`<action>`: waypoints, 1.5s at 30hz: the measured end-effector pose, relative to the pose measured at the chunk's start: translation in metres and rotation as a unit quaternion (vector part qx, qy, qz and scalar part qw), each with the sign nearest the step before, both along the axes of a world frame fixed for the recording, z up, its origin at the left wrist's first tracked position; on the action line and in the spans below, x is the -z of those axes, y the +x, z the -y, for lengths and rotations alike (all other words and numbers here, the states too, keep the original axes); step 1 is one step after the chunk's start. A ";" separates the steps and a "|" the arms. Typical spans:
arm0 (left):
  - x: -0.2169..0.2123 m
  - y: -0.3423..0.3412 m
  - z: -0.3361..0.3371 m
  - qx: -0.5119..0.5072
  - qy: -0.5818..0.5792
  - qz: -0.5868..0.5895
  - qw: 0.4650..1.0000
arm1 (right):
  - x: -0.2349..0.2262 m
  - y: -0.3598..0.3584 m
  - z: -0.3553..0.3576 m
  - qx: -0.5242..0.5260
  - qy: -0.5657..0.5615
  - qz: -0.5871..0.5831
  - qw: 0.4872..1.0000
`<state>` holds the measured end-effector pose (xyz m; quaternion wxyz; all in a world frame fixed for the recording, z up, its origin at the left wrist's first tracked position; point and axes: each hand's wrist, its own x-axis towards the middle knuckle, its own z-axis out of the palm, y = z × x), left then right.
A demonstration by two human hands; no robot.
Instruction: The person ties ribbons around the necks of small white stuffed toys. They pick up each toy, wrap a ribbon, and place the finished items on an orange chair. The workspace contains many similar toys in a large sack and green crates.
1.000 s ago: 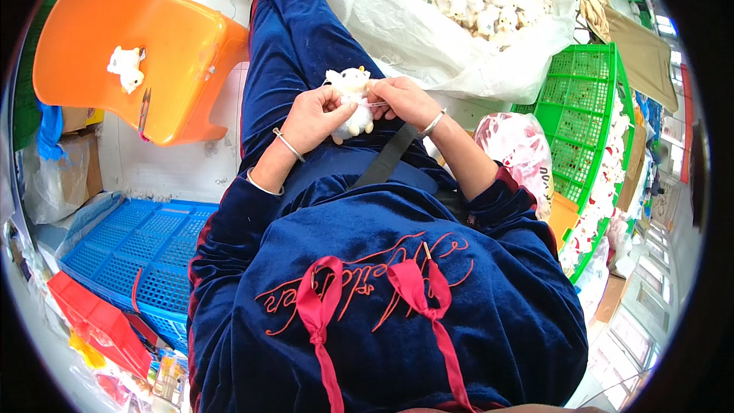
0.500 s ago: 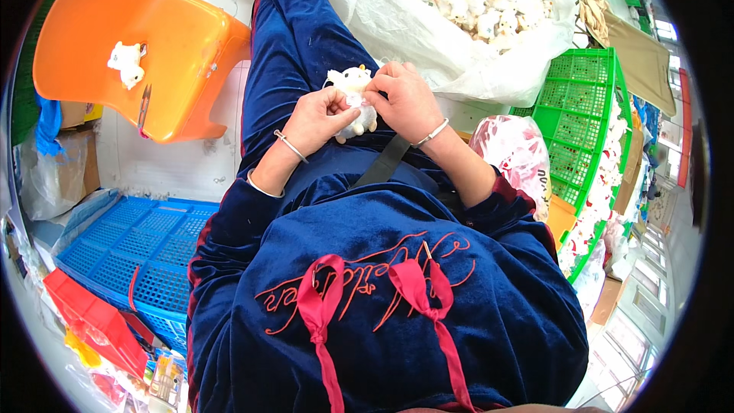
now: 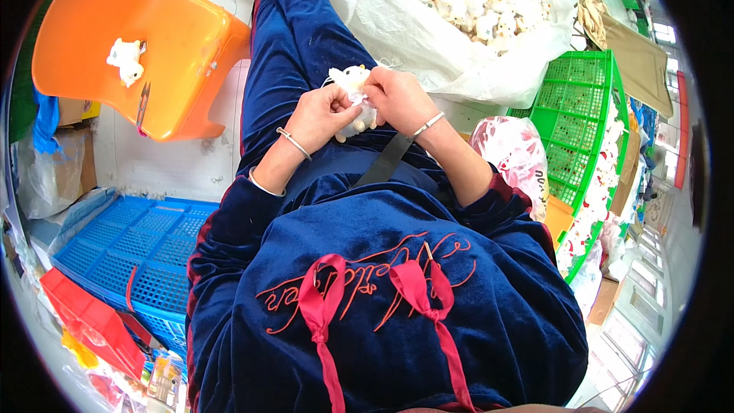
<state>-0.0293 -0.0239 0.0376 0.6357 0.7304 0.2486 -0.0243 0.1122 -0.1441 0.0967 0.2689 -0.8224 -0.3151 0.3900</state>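
Note:
A small white plush toy, with a dark eye and a yellow-orange spot on its head, sits upright in my lap. My left hand pinches thumb and forefinger together at the toy's neck, on its left side. Opposite it, my right hand is closed in a pinch at the same neck. Something pale pink, like a thin ribbon, shows between the fingertips; its ends are hidden. A second white plush toy lies on the orange plastic stool at the left, above a pair of dark-bladed snips.
A large clear plastic bag full of similar toys lies ahead. On the right are a green crate and a plastic bag with red-and-white contents. A blue crate and a red bin stand at the left.
My right hand has shifted slightly down at the toy's neck, its fingers more curled in. My left hand and the toy have barely moved.

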 end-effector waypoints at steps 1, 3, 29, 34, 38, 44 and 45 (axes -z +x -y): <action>0.002 0.000 0.000 -0.001 -0.001 0.003 1.000 | 0.000 0.000 0.000 0.003 0.005 -0.010 1.000; 0.007 0.000 -0.001 -0.003 -0.005 0.008 1.000 | 0.001 0.000 0.001 0.010 0.016 -0.029 0.999; 0.002 0.020 -0.064 0.124 -0.119 -0.136 0.976 | 0.054 0.006 -0.001 0.017 0.093 -0.063 0.994; 0.002 0.023 -0.073 0.174 -0.120 -0.176 0.961 | 0.055 0.000 -0.005 0.014 0.110 -0.064 0.992; -0.003 0.024 -0.077 0.221 -0.031 -0.146 0.964 | 0.059 -0.003 -0.007 0.005 0.123 -0.048 0.991; 0.008 0.023 -0.080 0.212 -0.056 -0.140 0.966 | 0.058 -0.003 -0.010 0.000 0.121 -0.041 0.992; 0.014 0.019 -0.079 0.189 -0.092 -0.139 0.968 | 0.058 -0.003 -0.010 -0.002 0.122 -0.040 0.992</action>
